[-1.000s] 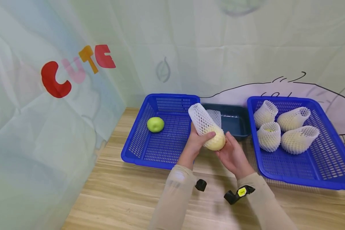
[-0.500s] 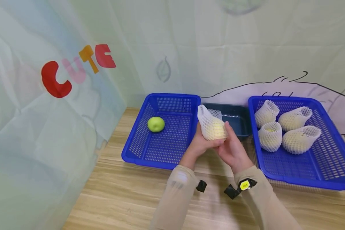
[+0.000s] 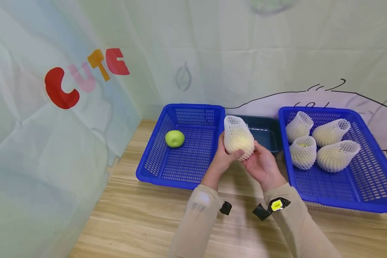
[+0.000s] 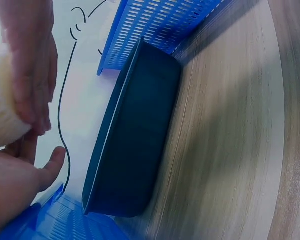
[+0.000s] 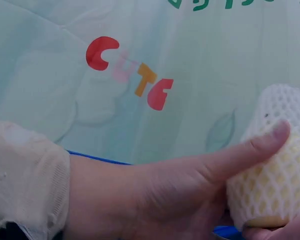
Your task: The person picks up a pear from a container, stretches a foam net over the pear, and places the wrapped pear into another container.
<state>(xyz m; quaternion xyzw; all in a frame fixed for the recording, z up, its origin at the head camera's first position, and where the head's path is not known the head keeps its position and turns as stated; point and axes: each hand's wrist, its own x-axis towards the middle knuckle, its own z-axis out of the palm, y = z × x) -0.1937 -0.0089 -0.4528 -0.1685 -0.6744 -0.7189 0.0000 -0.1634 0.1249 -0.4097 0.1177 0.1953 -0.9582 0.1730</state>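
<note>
Between both hands, above the table, is a round pale yellow fruit in a white foam net (image 3: 238,138). The net's narrow end stands up above the fruit. With its thumb across the front, my left hand (image 3: 224,157) grips the netted fruit from the left. My right hand (image 3: 262,165) holds its lower right side, fingers partly hidden behind it. In the right wrist view, the left thumb (image 5: 250,152) lies along the net, and fingertips pinch near the net's lower edge, where some bare fruit shows. The left wrist view shows right-hand fingers (image 4: 35,75) against the fruit.
A blue basket (image 3: 180,184) on the left holds one green apple (image 3: 175,138). On the right, another blue basket (image 3: 342,204) contains several netted fruits (image 3: 338,156). A dark green tub (image 3: 266,134) stands between the baskets, by the curtain backdrop.
The net has come down over the fruit's bare lower end. The netted fruit has turned more upright, and the left thumb has shifted across it.
</note>
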